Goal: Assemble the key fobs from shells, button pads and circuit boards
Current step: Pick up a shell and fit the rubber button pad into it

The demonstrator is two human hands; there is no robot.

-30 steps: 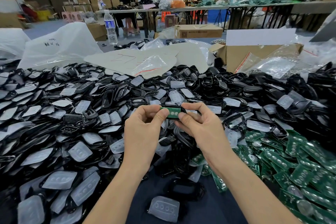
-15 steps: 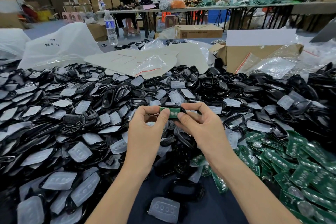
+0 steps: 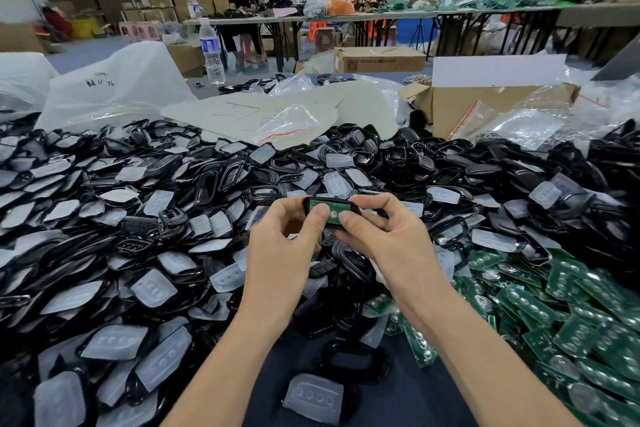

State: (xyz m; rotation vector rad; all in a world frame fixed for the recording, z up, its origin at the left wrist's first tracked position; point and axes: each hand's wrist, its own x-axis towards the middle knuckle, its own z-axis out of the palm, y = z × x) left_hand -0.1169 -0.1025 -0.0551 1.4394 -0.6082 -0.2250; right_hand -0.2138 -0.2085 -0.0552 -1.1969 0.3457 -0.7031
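A black key fob shell [image 3: 330, 208] with a green circuit board seated in it is held above the heap, between both hands. My left hand [image 3: 287, 246] grips its left end, thumb pressing on the board. My right hand [image 3: 384, 239] grips its right end, thumb also on the board. Black shells and translucent button pads [image 3: 152, 288] cover the table to the left and behind. Green circuit boards [image 3: 568, 319] are piled at the right. One loose button pad [image 3: 313, 399] lies on the dark cloth close to me, with an empty black shell [image 3: 349, 362] just behind it.
Plastic bags [image 3: 114, 87] and flat cardboard sheets [image 3: 249, 111] lie behind the heap. An open cardboard box [image 3: 485, 107] stands at the back right. A water bottle [image 3: 211, 52] stands at the back. People sit at long tables farther off.
Both thumbs have come down onto the green board, which now sits inside the black shell. The hands have closed together slightly; the piles have not moved.
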